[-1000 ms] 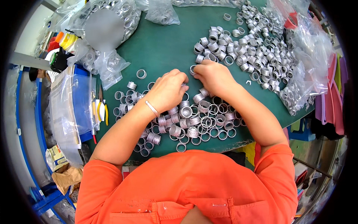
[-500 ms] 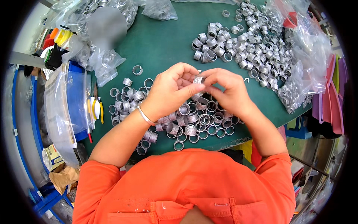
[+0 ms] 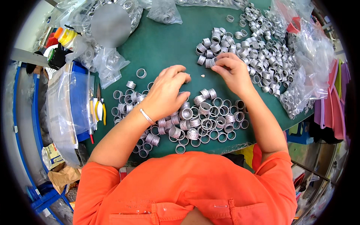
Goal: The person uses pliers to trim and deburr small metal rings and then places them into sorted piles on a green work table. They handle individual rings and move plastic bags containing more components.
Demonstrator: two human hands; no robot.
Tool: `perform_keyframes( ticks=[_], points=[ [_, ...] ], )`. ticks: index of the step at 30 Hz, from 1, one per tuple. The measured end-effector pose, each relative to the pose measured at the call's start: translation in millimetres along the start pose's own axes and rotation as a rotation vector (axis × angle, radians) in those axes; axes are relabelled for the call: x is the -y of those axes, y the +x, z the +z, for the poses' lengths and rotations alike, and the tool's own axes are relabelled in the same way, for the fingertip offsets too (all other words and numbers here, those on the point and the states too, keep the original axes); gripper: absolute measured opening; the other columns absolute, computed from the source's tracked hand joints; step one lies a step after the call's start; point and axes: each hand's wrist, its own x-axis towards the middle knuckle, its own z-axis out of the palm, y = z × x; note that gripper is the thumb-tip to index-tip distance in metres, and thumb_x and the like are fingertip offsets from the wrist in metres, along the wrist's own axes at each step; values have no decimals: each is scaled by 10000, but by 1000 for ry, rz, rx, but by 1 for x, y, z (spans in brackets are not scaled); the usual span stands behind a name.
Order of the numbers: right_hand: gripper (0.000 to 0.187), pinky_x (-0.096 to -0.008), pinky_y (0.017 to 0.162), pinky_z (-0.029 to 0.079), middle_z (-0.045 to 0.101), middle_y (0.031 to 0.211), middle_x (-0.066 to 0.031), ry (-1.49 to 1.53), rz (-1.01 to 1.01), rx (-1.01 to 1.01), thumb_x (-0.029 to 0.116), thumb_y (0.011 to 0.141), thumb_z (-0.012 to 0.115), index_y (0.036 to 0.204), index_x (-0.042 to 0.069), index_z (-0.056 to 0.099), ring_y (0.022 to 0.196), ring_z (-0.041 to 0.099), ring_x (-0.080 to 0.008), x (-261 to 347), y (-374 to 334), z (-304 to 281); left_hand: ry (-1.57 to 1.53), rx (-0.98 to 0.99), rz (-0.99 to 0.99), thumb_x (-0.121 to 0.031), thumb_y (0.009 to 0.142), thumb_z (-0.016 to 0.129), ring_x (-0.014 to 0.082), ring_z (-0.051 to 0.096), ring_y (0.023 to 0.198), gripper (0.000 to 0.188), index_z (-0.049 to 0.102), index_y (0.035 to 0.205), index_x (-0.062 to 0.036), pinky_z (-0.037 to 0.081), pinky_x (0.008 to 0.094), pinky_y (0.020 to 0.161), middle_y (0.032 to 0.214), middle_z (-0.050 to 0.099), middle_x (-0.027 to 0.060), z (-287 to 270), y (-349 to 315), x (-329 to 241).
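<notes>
My right hand (image 3: pixel 235 74) has its thumb and fingertips closed on a grey metal ring (image 3: pixel 209 63) with a patterned outer band, at the near left edge of the far ring pile (image 3: pixel 268 56). My left hand (image 3: pixel 165 92), with a bracelet at its wrist, hovers over the near ring pile (image 3: pixel 206 122). Its fingers are slightly curled and blurred at the tips, thumb apart, with nothing seen between them. Between the hands, a small pale scrap (image 3: pixel 203 75) lies on the green table (image 3: pixel 161 45). Some near rings are hidden beneath my left hand and forearm.
Clear plastic bags of rings (image 3: pixel 108 63) lie at the far left, and another bag (image 3: pixel 305 75) edges the far pile. Yellow-handled pliers (image 3: pixel 99 107) rest by the left edge, beside a plastic-covered blue box (image 3: pixel 80 101). Pink and purple sheets (image 3: pixel 332 103) hang at the right.
My hands have separated. The right one has gone away from me and right to the far pile with a ring; the left has drawn back slightly and its fingers have loosened.
</notes>
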Motion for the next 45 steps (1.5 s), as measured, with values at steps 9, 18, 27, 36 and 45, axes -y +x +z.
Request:
perform_keyframes(
  ticks=[9, 18, 27, 36, 45],
  points=[
    [382, -315, 903, 468, 570, 1151, -169, 843, 80, 29, -187, 749, 558, 1032, 40, 437, 1029, 579, -185, 27, -27, -19, -140, 323, -157, -86, 779, 669, 325, 585, 915, 168, 611, 922, -19, 463, 385, 813, 985, 606, 135, 5, 3, 2],
    [383, -352, 922, 474, 599, 1119, -132, 629, 29, 70, -214, 717, 522, 1006, 33, 478, 1057, 585, -207, 40, -43, -22, -52, 142, -68, -47, 745, 674, 331, 515, 1073, 344, 568, 1072, -41, 413, 393, 932, 1127, 553, 151, 22, 21, 2],
    [192, -382, 728, 498, 602, 874, -139, -77, -132, 43, -84, 751, 531, 906, 8, 597, 812, 607, -327, 24, -30, -18, -145, 363, -32, -61, 873, 540, 312, 560, 948, 231, 606, 1094, -55, 429, 380, 884, 934, 619, 134, 21, 16, -8],
    [125, -345, 721, 503, 592, 964, -107, -277, -99, 22, 33, 744, 694, 857, 8, 645, 838, 609, -262, -7, -12, -5, -255, 297, -59, -63, 853, 593, 313, 569, 959, 250, 581, 1101, -31, 466, 361, 831, 1024, 573, 137, 13, 6, -11],
    [120, -234, 742, 499, 620, 1032, -81, 743, 217, 106, 13, 767, 726, 834, -1, 628, 849, 586, -90, 12, -43, -23, -272, 301, -59, -64, 816, 639, 316, 585, 935, 240, 590, 1046, -20, 476, 360, 810, 1029, 586, 143, 12, 6, -6]
  ],
)
